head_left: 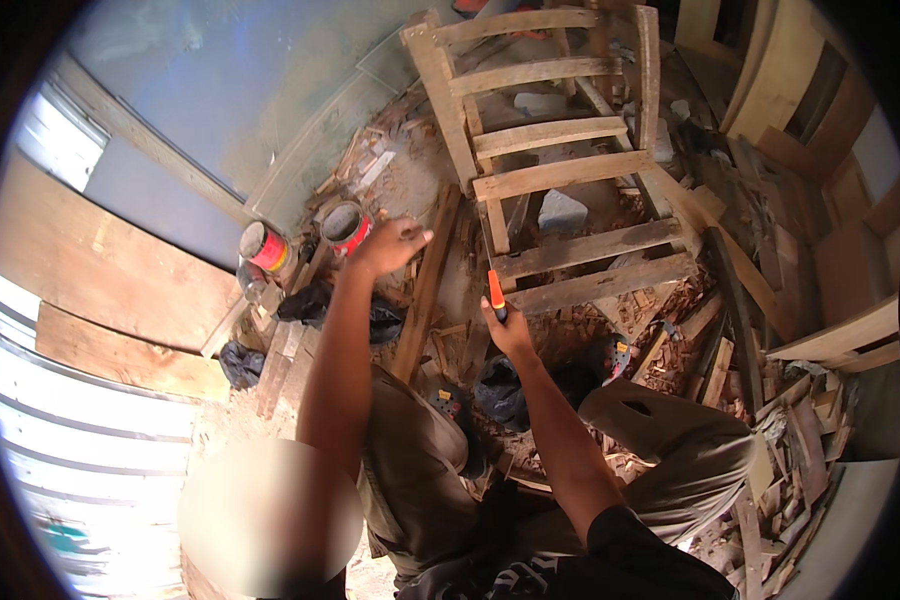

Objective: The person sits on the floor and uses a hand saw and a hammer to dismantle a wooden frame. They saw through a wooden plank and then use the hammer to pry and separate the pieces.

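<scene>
My right hand (513,332) grips a screwdriver-like tool (497,288) with an orange and black handle. Its thin shaft points away from me, beside the left side of a wooden chair frame (562,177). The frame has several slats across its back and open rails at the seat, with no seat panel. Over to the left, my left hand (390,248) is raised with its fingers curled together, apart from the frame. Whatever those fingers may hold is too small to make out. Below that hand lies a long wooden plank (428,290).
Two paint cans, a red and yellow one (266,247) and an open one (345,228), stand at the left. Black plastic bags (242,365) lie near them. Wood scraps (805,440) and chips cover the ground. More wooden frames (850,335) stand at right.
</scene>
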The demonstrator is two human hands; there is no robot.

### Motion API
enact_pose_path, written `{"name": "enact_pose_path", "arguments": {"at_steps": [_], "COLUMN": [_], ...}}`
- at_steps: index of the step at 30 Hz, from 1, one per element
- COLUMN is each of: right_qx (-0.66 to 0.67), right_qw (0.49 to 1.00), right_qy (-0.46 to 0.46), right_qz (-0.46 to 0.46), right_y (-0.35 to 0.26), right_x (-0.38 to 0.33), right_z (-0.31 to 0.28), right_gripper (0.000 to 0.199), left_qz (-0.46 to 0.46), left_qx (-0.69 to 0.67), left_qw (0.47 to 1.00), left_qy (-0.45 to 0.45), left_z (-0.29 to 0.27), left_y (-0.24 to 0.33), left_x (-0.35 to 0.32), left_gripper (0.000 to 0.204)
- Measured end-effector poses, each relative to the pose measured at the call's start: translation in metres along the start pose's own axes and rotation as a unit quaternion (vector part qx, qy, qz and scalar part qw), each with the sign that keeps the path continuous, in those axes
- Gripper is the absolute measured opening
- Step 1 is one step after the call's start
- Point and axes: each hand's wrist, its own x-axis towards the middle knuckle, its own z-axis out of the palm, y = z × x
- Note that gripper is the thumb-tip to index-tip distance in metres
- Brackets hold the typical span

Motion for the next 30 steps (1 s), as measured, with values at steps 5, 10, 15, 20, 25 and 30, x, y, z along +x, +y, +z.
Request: {"name": "enact_pose_path", "arguments": {"at_steps": [5,10,15,20,25,30], "right_qx": [0.017,-0.003,0.021,0.027,0.045,0.083], "right_qw": [0.999,0.998,0.994,0.993,0.996,0.988], "right_qy": [0.022,0.029,0.086,0.102,0.081,0.106], "right_qz": [-0.034,-0.051,-0.064,-0.042,0.015,0.076], "right_y": [-0.011,0.002,0.006,0.011,0.034,0.012], "right_x": [-0.018,-0.019,-0.008,-0.004,-0.001,0.005], "right_z": [-0.016,-0.012,0.001,0.014,0.003,0.001], "right_gripper": [0.059,0.051,0.036,0.035,0.038,0.024], "left_qz": [-0.09,-0.094,-0.16,-0.271,-0.3,-0.291], "left_qx": [0.082,-0.055,-0.085,-0.316,-0.494,-0.545], "left_qw": [0.989,0.985,0.961,0.87,0.78,0.734], "left_qy": [-0.088,0.135,0.209,0.265,0.24,0.282], "left_z": [0.023,0.078,0.164,0.279,0.33,0.319], "left_y": [0.013,0.001,-0.079,-0.131,-0.055,-0.036], "left_x": [0.036,0.061,0.103,0.15,0.184,0.192], "left_gripper": [0.058,0.052,0.056,0.061,0.058,0.057]}}
